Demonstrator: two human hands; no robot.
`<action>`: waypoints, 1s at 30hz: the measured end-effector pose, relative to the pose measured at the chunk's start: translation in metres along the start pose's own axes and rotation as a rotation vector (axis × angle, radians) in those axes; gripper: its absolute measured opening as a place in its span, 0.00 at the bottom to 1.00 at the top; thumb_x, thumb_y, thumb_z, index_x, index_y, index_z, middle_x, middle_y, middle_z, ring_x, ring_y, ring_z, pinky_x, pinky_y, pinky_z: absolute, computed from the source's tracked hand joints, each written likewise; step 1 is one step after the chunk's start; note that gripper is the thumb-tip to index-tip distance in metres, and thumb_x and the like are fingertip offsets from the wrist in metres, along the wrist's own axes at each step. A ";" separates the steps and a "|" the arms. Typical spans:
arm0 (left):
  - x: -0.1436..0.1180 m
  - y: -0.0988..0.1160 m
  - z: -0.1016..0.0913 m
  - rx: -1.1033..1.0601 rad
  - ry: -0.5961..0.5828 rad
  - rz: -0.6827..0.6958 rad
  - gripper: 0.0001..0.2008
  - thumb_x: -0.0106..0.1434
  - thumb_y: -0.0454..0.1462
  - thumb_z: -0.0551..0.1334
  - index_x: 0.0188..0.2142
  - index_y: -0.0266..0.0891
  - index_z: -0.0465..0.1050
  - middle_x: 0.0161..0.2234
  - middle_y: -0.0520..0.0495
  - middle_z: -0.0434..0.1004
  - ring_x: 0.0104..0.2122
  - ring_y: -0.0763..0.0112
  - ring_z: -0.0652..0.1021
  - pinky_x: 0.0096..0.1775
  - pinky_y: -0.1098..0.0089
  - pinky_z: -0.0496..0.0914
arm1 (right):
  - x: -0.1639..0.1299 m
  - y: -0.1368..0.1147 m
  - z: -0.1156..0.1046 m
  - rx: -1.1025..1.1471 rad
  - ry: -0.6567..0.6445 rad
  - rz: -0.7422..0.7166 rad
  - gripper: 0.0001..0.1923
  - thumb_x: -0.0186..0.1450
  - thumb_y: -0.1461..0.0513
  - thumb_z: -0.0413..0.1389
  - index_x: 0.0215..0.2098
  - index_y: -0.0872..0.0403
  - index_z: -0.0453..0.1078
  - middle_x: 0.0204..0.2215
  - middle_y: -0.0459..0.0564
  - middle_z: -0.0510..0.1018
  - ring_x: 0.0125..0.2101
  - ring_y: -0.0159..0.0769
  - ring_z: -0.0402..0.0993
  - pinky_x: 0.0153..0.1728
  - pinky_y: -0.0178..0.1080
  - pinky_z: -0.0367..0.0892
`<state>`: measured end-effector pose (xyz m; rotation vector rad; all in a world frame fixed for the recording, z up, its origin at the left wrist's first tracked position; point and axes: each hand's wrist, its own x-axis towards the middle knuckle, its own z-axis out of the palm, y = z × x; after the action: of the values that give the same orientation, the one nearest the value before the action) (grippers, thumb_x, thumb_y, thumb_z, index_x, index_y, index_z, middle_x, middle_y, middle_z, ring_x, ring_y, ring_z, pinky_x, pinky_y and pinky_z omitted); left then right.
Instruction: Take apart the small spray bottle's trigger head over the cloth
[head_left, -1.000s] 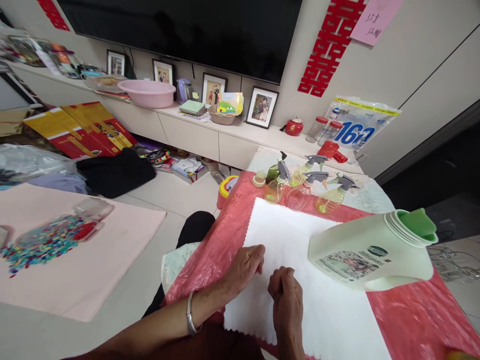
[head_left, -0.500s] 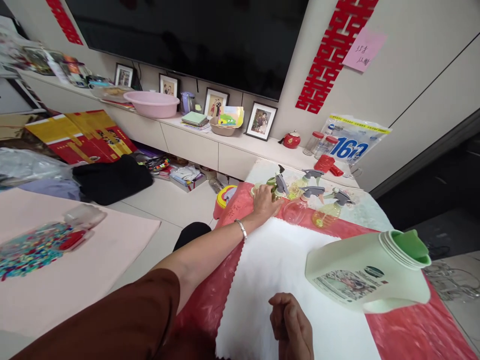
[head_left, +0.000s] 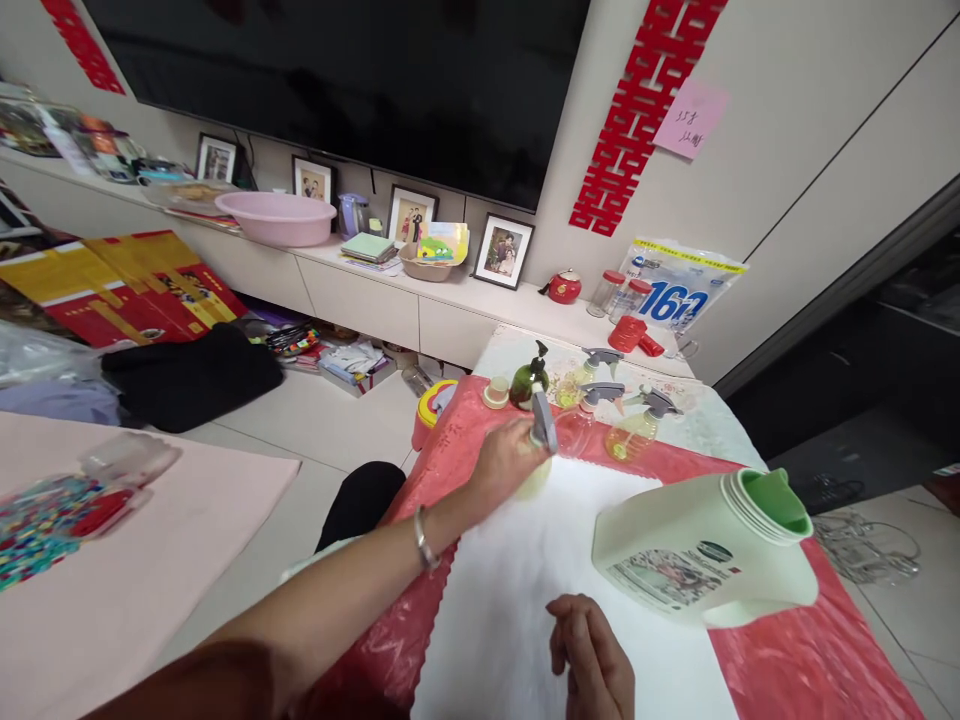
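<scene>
My left hand (head_left: 501, 462) is wrapped round the neck of a spray bottle (head_left: 544, 422) with a grey trigger head, above the far edge of a white mat (head_left: 517, 580). The hand covers much of the bottle's body. Over the near part of the mat, my right hand (head_left: 594, 655) has its fingers curled in, with nothing visible in them. Further back stand more clear and yellowish spray bottles (head_left: 634, 432) and a green pump bottle (head_left: 529, 382). A pale green jug (head_left: 675, 550) with a green scoop-like piece in its mouth stands on the right.
Red plastic sheeting (head_left: 810, 650) covers the table under the mat. A small cup-like cap (head_left: 496, 392) sits by the pump bottle. Behind runs a low cabinet with a pink basin (head_left: 277, 225) and picture frames. At left, colourful beads (head_left: 45, 525) lie on a pink table (head_left: 150, 590).
My left hand has lifted the spray bottle out of the group and brought it nearer, over the mat. My right hand stays curled in about the same place. The view has shifted slightly.
</scene>
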<state>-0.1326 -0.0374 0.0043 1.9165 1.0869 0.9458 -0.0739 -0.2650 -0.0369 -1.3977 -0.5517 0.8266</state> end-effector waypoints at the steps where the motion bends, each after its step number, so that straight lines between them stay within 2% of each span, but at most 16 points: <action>1: -0.020 0.001 -0.005 -0.038 -0.025 0.012 0.14 0.64 0.47 0.66 0.41 0.39 0.79 0.41 0.43 0.84 0.42 0.58 0.80 0.45 0.62 0.71 | 0.003 -0.004 0.002 -0.037 0.027 -0.025 0.30 0.62 0.38 0.64 0.36 0.56 0.75 0.25 0.46 0.63 0.27 0.30 0.58 0.30 0.33 0.53; 5: -0.090 0.000 -0.011 -0.142 -0.086 0.009 0.16 0.66 0.50 0.63 0.43 0.43 0.80 0.44 0.42 0.84 0.45 0.55 0.79 0.49 0.58 0.71 | 0.017 -0.015 0.011 -0.162 0.101 -0.097 0.26 0.61 0.41 0.66 0.40 0.54 0.74 0.36 0.50 0.72 0.36 0.36 0.66 0.39 0.35 0.64; 7: -0.110 -0.003 -0.009 -0.207 -0.103 -0.026 0.15 0.66 0.50 0.62 0.42 0.44 0.80 0.44 0.43 0.83 0.44 0.56 0.80 0.48 0.59 0.72 | 0.024 -0.014 0.015 -0.216 0.056 -0.142 0.24 0.63 0.43 0.65 0.43 0.54 0.75 0.40 0.51 0.74 0.39 0.38 0.69 0.42 0.37 0.66; 9: -0.120 -0.007 -0.005 -0.259 -0.113 -0.047 0.13 0.68 0.48 0.62 0.42 0.44 0.79 0.44 0.44 0.83 0.44 0.58 0.79 0.48 0.60 0.73 | 0.030 -0.010 0.018 -0.261 -0.045 -0.198 0.22 0.66 0.45 0.63 0.44 0.54 0.75 0.44 0.52 0.75 0.43 0.41 0.71 0.44 0.38 0.68; 11: -0.122 -0.011 0.000 -0.281 -0.121 -0.055 0.11 0.68 0.46 0.62 0.43 0.45 0.78 0.45 0.45 0.82 0.45 0.59 0.79 0.48 0.60 0.74 | 0.035 -0.004 0.019 -0.292 -0.121 -0.246 0.20 0.68 0.47 0.61 0.47 0.53 0.75 0.48 0.53 0.75 0.47 0.41 0.71 0.46 0.39 0.69; 13: -0.121 -0.015 0.005 -0.268 -0.116 -0.060 0.10 0.65 0.45 0.65 0.43 0.45 0.77 0.45 0.45 0.81 0.45 0.59 0.79 0.48 0.60 0.74 | 0.038 0.001 0.021 -0.311 -0.135 -0.292 0.18 0.69 0.48 0.60 0.49 0.52 0.74 0.49 0.52 0.74 0.48 0.41 0.71 0.47 0.39 0.69; 17: -0.122 -0.020 0.015 -0.220 -0.074 -0.009 0.12 0.59 0.41 0.67 0.42 0.44 0.76 0.43 0.44 0.81 0.44 0.56 0.80 0.47 0.57 0.75 | 0.042 0.004 0.028 -0.349 -0.076 -0.400 0.17 0.68 0.50 0.62 0.47 0.52 0.74 0.44 0.50 0.75 0.44 0.38 0.72 0.44 0.37 0.69; 22: -0.125 -0.022 0.022 -0.227 -0.011 -0.007 0.10 0.59 0.40 0.64 0.41 0.43 0.75 0.41 0.42 0.81 0.41 0.56 0.80 0.44 0.57 0.76 | 0.048 0.011 0.042 -0.367 0.016 -0.485 0.17 0.64 0.51 0.65 0.44 0.53 0.74 0.39 0.49 0.74 0.39 0.37 0.72 0.40 0.36 0.69; 25: -0.124 -0.025 0.023 -0.225 -0.029 0.005 0.09 0.59 0.41 0.64 0.39 0.42 0.75 0.41 0.41 0.82 0.41 0.55 0.81 0.44 0.57 0.76 | 0.052 0.016 0.047 -0.373 0.031 -0.521 0.15 0.65 0.52 0.65 0.43 0.53 0.73 0.39 0.48 0.73 0.38 0.36 0.71 0.40 0.35 0.68; 30: -0.125 -0.033 0.025 -0.215 -0.029 0.008 0.14 0.56 0.40 0.66 0.43 0.42 0.75 0.41 0.41 0.81 0.40 0.56 0.81 0.43 0.59 0.77 | 0.055 0.014 0.044 -0.409 0.006 -0.591 0.12 0.65 0.54 0.65 0.41 0.52 0.74 0.39 0.47 0.73 0.39 0.35 0.71 0.40 0.33 0.67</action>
<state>-0.1701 -0.1431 -0.0654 1.7545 0.9218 0.9946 -0.0764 -0.1949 -0.0528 -1.4837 -1.1076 0.2356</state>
